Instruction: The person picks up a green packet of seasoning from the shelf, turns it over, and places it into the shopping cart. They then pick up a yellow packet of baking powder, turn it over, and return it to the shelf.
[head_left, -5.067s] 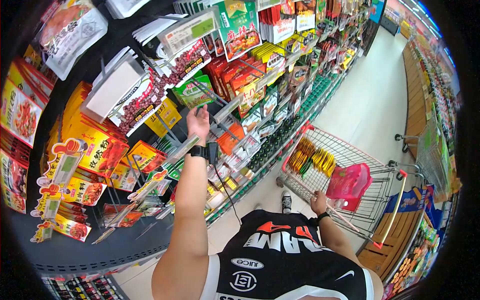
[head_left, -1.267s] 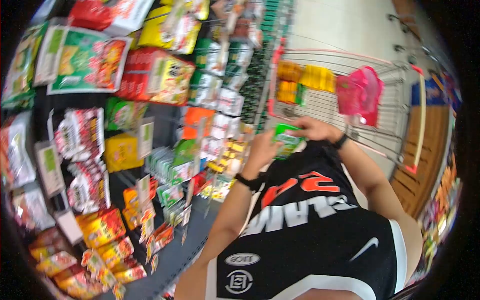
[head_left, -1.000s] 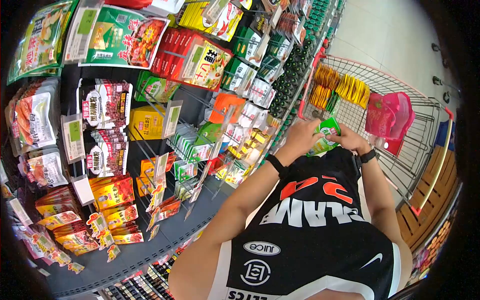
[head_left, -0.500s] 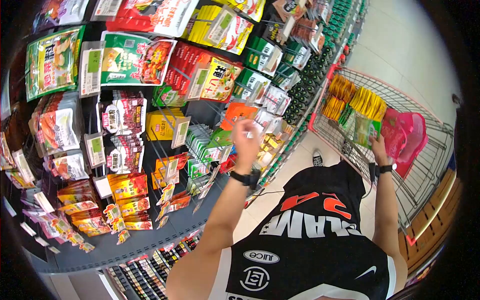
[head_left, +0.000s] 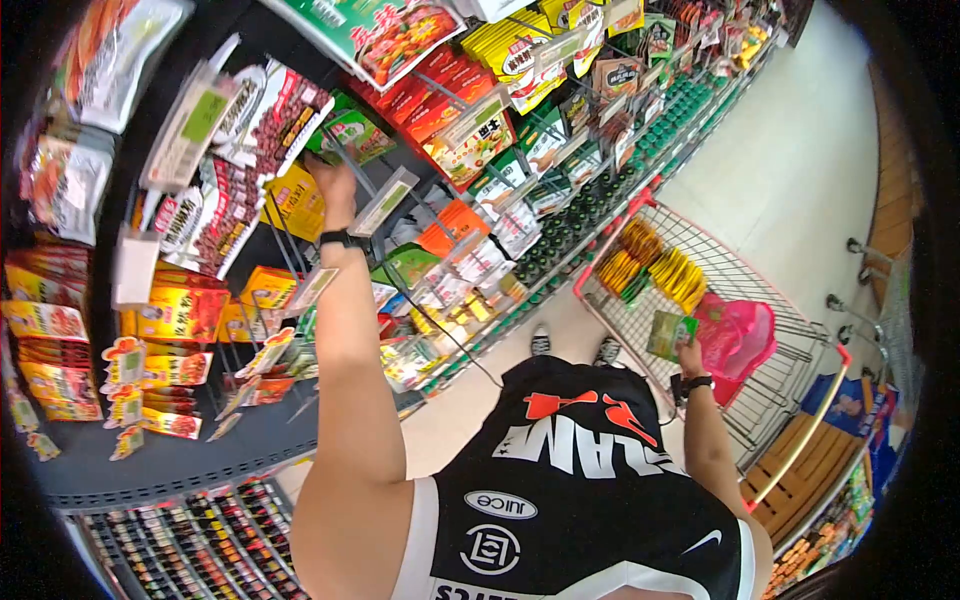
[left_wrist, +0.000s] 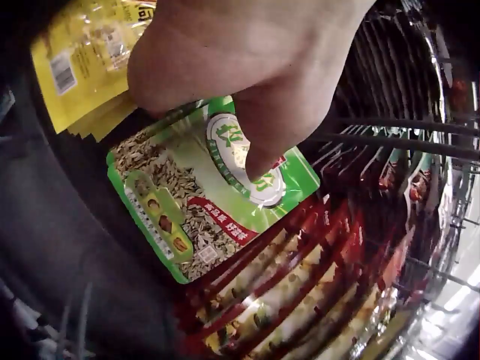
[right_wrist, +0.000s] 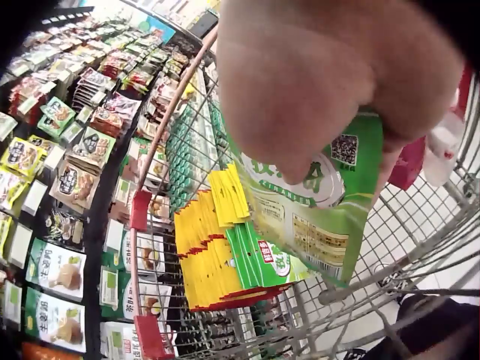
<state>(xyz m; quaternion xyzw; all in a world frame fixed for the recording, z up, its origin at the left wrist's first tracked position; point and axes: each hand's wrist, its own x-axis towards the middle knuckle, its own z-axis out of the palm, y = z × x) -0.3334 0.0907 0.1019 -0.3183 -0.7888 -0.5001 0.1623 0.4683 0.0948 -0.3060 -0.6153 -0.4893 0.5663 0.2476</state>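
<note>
A green packet (left_wrist: pixel 199 187) sits at the rack, pinched by the left hand (head_left: pixel 335 185); yellow packets (left_wrist: pixel 84 64) lie at its ten o'clock, red packets (left_wrist: pixel 285 281) at five. Toward four o'clock, the right hand (head_left: pixel 690 357) grips another green pouch (right_wrist: pixel 322 217) over the trolley (right_wrist: pixel 140 210).

A white-edged black sleeveless jersey (head_left: pixel 600 500) with red and white print (head_left: pixel 545 404) is worn with black wrist straps (head_left: pixel 345 238) and a dark cable (head_left: pixel 437 323).
</note>
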